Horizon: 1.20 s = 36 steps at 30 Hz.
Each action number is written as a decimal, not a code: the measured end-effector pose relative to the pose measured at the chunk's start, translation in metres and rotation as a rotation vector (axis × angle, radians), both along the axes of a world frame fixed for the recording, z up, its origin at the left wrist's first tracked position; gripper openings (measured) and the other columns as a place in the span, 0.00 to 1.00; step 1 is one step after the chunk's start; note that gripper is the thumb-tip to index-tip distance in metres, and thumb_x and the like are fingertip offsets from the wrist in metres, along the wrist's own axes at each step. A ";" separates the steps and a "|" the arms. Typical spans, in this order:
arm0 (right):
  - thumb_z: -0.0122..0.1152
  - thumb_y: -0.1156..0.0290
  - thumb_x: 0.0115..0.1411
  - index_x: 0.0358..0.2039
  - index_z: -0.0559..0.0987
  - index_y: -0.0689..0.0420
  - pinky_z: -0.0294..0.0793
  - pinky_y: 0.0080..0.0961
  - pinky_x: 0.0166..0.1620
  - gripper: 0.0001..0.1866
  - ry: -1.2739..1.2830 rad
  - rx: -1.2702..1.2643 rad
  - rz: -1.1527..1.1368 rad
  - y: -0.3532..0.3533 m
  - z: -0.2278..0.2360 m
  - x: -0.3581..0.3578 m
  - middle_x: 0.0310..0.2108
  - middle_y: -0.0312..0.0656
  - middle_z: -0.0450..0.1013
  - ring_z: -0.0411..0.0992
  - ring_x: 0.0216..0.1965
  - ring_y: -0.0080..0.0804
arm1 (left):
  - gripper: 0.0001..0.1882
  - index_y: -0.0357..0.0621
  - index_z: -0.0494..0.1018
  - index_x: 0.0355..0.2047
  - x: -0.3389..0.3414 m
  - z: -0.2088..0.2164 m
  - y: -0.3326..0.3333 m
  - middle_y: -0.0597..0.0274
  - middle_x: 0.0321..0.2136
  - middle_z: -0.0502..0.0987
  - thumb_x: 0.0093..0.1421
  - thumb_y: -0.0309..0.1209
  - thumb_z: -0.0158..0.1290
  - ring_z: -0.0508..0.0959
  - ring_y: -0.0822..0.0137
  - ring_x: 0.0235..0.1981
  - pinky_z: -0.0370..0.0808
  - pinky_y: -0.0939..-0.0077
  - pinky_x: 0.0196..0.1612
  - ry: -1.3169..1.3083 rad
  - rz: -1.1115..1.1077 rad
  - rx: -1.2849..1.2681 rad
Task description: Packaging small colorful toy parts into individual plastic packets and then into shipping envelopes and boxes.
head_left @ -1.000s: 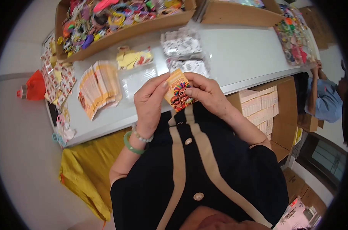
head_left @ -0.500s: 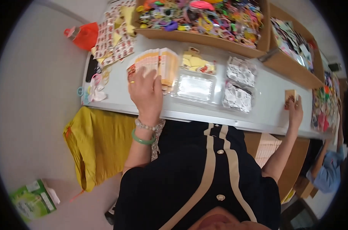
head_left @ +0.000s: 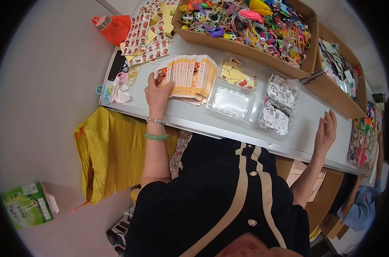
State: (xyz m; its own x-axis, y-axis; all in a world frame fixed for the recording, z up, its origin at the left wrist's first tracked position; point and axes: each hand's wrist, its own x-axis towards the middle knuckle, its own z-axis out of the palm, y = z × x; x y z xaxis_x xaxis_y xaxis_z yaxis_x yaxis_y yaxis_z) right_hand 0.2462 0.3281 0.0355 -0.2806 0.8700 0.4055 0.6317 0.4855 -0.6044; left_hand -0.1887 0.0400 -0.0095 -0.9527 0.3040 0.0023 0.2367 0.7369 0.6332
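Note:
A fanned row of flat orange-and-white printed cartons (head_left: 190,77) lies on the left part of the table. My left hand (head_left: 158,95), with a green bangle and beads at the wrist, is at the row's left end. Its thumb and fingers close round the lower part of the end carton. My right hand (head_left: 326,133) is raised over the table's near right edge, fingers stretched out, holding nothing. Between the hands are a clear plastic tray (head_left: 231,102), a tray of yellow paper pieces and stickers (head_left: 234,75), and two trays of small black-and-white packets (head_left: 282,91).
A cardboard box of colourful hair ties and trinkets (head_left: 246,25) stands at the back, beside another box of packets (head_left: 342,64). Sticker sheets (head_left: 145,38), an orange pouch (head_left: 117,31) and a dark phone (head_left: 117,64) lie left. A yellow cloth bag (head_left: 117,154) hangs below. Another person (head_left: 361,205) is at far right.
The small carton in my right hand is gone from it, and the fingers have opened. My left hand has slid left from over the fan to its end carton. The view has shifted.

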 end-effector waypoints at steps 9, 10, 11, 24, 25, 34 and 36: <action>0.55 0.82 0.55 0.42 0.76 0.61 0.72 0.22 0.43 0.13 0.110 -0.159 0.519 -0.067 0.013 -0.088 0.46 0.47 0.72 0.72 0.43 0.31 | 0.09 0.28 0.74 0.34 0.015 0.010 -0.016 0.54 0.30 0.77 0.57 0.24 0.50 0.77 0.56 0.30 0.73 0.68 0.36 0.370 0.096 0.404; 0.55 0.81 0.55 0.43 0.76 0.62 0.72 0.22 0.42 0.14 0.117 -0.240 0.574 -0.079 0.013 -0.100 0.45 0.46 0.73 0.72 0.42 0.30 | 0.09 0.28 0.74 0.34 0.029 0.016 -0.005 0.54 0.30 0.77 0.57 0.24 0.50 0.77 0.56 0.30 0.73 0.68 0.36 0.362 0.080 0.412; 0.55 0.79 0.56 0.44 0.75 0.62 0.72 0.22 0.42 0.14 0.140 -0.458 0.611 -0.093 0.024 -0.111 0.44 0.45 0.73 0.72 0.42 0.29 | 0.09 0.30 0.74 0.34 0.048 0.032 0.009 0.53 0.30 0.77 0.56 0.24 0.50 0.77 0.54 0.31 0.74 0.66 0.37 0.665 -0.139 0.355; 0.54 0.66 0.60 0.43 0.75 0.59 0.68 0.17 0.36 0.14 0.537 -1.057 0.597 -0.106 0.026 -0.125 0.34 0.32 0.73 0.68 0.32 0.16 | 0.21 0.37 0.68 0.49 0.158 0.073 0.058 0.48 0.48 0.69 0.56 0.31 0.54 0.70 0.53 0.48 0.66 0.60 0.53 0.364 -0.795 0.574; 0.54 0.67 0.60 0.43 0.75 0.59 0.68 0.17 0.36 0.13 0.526 -1.062 0.604 -0.112 0.022 -0.124 0.34 0.31 0.73 0.67 0.32 0.15 | 0.23 0.37 0.65 0.52 0.157 0.073 0.058 0.50 0.50 0.68 0.57 0.31 0.53 0.70 0.55 0.50 0.66 0.61 0.54 -0.357 -0.779 0.591; 0.54 0.64 0.54 0.51 0.69 0.54 0.66 0.38 0.52 0.23 0.168 0.095 0.638 -0.103 -0.001 -0.113 0.51 0.57 0.61 0.60 0.54 0.54 | 0.24 0.43 0.60 0.57 0.149 0.026 0.066 0.54 0.53 0.67 0.64 0.40 0.44 0.69 0.56 0.53 0.66 0.55 0.55 -1.794 -0.751 0.844; 0.54 0.68 0.52 0.47 0.70 0.56 0.63 0.43 0.53 0.20 0.227 0.188 0.569 -0.106 -0.007 -0.111 0.51 0.58 0.59 0.58 0.54 0.57 | 0.27 0.43 0.59 0.57 0.147 0.027 0.073 0.53 0.54 0.66 0.63 0.45 0.44 0.69 0.54 0.53 0.66 0.54 0.55 -1.818 -0.653 0.662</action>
State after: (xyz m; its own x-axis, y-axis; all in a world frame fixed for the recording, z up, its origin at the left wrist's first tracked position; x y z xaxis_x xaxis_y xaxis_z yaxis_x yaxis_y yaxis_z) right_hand 0.1355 0.2224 0.0285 -0.5668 0.5181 0.6406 0.1097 0.8181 -0.5645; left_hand -0.0418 0.1127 0.0175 0.2435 0.8840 -0.3992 -0.7682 0.4270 0.4770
